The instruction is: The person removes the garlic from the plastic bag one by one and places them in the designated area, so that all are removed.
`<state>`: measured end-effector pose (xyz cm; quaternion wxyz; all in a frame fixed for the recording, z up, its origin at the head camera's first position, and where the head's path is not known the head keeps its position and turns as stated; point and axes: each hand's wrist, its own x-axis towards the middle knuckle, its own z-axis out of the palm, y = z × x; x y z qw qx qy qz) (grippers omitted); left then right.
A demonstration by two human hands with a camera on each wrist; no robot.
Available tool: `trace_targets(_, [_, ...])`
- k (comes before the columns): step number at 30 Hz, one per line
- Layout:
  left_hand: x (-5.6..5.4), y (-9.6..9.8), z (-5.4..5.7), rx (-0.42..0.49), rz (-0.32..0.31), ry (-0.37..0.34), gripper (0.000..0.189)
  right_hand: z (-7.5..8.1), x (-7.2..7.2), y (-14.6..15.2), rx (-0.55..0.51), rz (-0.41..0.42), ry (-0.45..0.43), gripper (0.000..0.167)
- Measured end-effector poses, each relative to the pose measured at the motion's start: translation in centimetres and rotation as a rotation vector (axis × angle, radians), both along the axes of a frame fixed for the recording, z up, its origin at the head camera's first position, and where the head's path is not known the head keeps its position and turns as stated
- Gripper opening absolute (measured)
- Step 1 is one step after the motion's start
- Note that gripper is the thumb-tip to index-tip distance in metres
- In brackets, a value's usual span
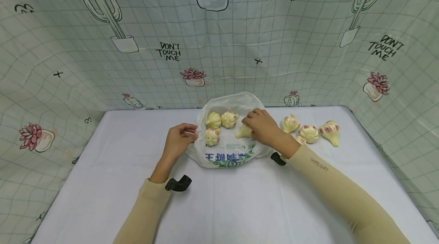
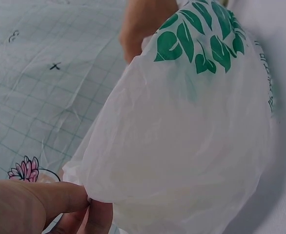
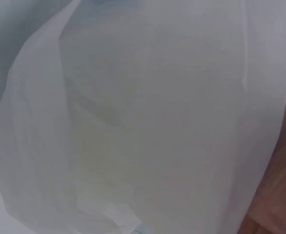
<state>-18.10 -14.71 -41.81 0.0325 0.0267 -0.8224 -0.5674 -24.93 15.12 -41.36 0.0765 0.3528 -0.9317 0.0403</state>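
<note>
A white plastic bag (image 1: 197, 152) with blue lettering and green leaf print lies with its mouth spread wide. My left hand (image 1: 179, 140) pinches its left rim between thumb and fingers, which the left wrist view shows close up at the bag's edge (image 2: 104, 192). Inside the bag, three pale yellow garlic bulbs (image 1: 229, 119) with reddish marks sit toward the left. My right hand (image 1: 262, 126) reaches over the right rim and grips another garlic bulb (image 1: 242, 131), its stem end pointing left. In the right wrist view, the bag's white film (image 3: 167, 117) covers most of that hand.
Several more garlic bulbs (image 1: 309, 134) lie on the white table (image 1: 240, 202) right of the bag, one partly behind my right forearm. A patterned cloth (image 1: 233, 45) with cactus drawings hangs behind and beside the table. A black wrist mount (image 1: 179, 183) juts from my left sleeve.
</note>
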Motion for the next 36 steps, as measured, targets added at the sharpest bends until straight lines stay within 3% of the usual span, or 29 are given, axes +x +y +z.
trace_targets(11, [0.1, 0.0, -0.2, 0.009, -0.005, -0.008, 0.024, 0.9, 2.0, 0.3, -0.079, 0.037, 0.001, 0.046])
trace_targets(19, [0.1, 0.0, -0.1, -0.005, 0.003, -0.009, 0.026, 2.4, 4.1, 1.5, -0.216, 0.069, 0.059, 0.055])
trace_targets(36, [0.2, 0.1, 0.1, -0.011, 0.007, -0.007, 0.026, 3.4, 7.3, 6.2, -0.382, 0.062, 0.193, 0.062])
